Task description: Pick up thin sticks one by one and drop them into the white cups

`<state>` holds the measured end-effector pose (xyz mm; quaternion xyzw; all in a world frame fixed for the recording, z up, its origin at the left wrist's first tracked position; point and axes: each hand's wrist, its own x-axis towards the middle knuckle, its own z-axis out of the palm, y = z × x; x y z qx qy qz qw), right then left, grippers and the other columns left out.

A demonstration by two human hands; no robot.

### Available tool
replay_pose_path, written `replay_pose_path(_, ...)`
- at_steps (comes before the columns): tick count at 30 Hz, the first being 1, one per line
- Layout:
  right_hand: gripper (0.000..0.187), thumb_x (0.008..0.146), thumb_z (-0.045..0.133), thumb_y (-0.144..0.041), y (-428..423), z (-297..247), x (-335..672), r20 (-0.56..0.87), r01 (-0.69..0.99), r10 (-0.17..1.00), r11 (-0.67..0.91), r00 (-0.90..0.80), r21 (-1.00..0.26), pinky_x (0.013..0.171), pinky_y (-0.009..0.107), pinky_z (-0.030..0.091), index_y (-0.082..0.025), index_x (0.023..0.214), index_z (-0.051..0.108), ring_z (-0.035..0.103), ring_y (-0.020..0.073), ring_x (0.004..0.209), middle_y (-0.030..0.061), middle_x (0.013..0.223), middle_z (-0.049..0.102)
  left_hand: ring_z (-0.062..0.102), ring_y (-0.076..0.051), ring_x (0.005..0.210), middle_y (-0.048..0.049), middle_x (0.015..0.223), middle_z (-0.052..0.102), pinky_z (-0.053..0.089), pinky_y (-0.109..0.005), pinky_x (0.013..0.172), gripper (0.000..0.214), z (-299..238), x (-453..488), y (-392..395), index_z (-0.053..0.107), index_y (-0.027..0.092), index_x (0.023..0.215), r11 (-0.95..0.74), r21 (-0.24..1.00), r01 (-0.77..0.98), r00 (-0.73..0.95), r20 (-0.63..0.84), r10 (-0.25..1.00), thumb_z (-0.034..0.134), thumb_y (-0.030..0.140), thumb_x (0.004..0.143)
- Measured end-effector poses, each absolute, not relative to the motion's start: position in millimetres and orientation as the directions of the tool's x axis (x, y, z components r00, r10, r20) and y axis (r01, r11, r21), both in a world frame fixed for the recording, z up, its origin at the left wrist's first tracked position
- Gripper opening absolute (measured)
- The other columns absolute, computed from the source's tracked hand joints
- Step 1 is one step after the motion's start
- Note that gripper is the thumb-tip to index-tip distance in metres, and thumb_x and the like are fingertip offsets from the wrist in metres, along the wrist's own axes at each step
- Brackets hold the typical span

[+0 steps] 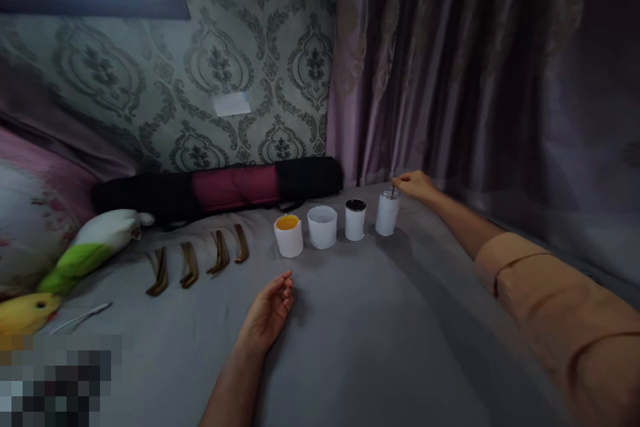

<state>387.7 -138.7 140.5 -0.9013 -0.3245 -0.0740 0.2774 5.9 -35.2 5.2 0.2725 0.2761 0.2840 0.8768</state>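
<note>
Several white cups stand in a row on the grey sheet (360,347): one with orange filling (289,235), an empty-looking one (323,226), one with dark filling (355,219) and the rightmost cup (387,211). My right hand (414,185) reaches over that rightmost cup, fingers pinched on a thin stick (393,193) standing in it. My left hand (269,311) rests on the sheet below the orange cup, fingers loosely curled and apart, holding nothing.
Several brown curved spoon-like pieces (190,265) lie left of the cups. A black and maroon rolled bag (225,190) lies along the patterned wall. A green and white plush toy (93,243) and a white utensil (80,319) sit at left. Curtains hang at right.
</note>
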Motion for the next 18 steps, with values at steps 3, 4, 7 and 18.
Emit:
replay_pose_path(3, 0.029, 0.074, 0.049, -0.034, -139.7, 137.7, 385.1, 0.295, 0.604, 0.534, -0.618, 0.792, -0.504, 0.069, 0.025, 0.044, -0.019, 0.091, 0.068, 0.06, 0.0185, 0.085, 0.0049, 0.09, 0.067, 0.047, -0.005, 0.051, -0.0029, 0.069, 0.054, 0.041, -0.016, 0.043, 0.015, 6.4, 6.3, -35.9, 0.056, 0.007, 0.09, 0.69, 0.635, -0.348, 0.685, -0.33, 0.649, 0.047, 0.007, 0.079)
replay_pose_path(4, 0.029, 0.075, 0.049, -0.033, -139.8, 136.8, 384.5, 0.294, 0.596, 0.527, -0.613, 0.797, -0.519, 0.07, 0.025, 0.044, -0.018, 0.091, 0.068, 0.06, 0.0183, 0.085, 0.0052, 0.09, 0.067, 0.047, -0.005, 0.051, -0.0029, 0.069, 0.054, 0.041, -0.016, 0.043, 0.015, 6.8, 6.5, -35.9, 0.056, 0.007, 0.09, 0.691, 0.633, -0.348, 0.686, -0.33, 0.648, 0.047, 0.007, 0.079)
replay_pose_path(7, 0.029, 0.075, 0.05, -0.033, -139.7, 134.0, 384.6, 0.301, 0.575, 0.5, -0.594, 0.812, -0.563, 0.07, 0.025, 0.044, -0.017, 0.09, 0.068, 0.06, 0.018, 0.084, 0.0062, 0.09, 0.067, 0.047, -0.004, 0.051, -0.0031, 0.069, 0.054, 0.041, -0.015, 0.043, 0.015, 7.3, 6.9, -35.6, 0.056, 0.007, 0.091, 0.692, 0.633, -0.347, 0.689, -0.329, 0.646, 0.046, 0.007, 0.079)
replay_pose_path(18, 0.025, 0.075, 0.052, -0.034, -139.6, 126.9, 383.8, 0.323, 0.549, 0.479, -0.469, 0.816, -0.692, 0.057, 0.023, 0.045, -0.015, 0.083, 0.067, 0.06, 0.0167, 0.07, 0.0055, 0.068, 0.065, 0.047, -0.005, 0.052, -0.0033, 0.07, 0.054, 0.041, -0.016, 0.043, 0.016, 4.9, 6.6, -34.1, 0.056, 0.007, 0.091, 0.688, 0.637, -0.348, 0.691, -0.322, 0.648, 0.046, 0.006, 0.078)
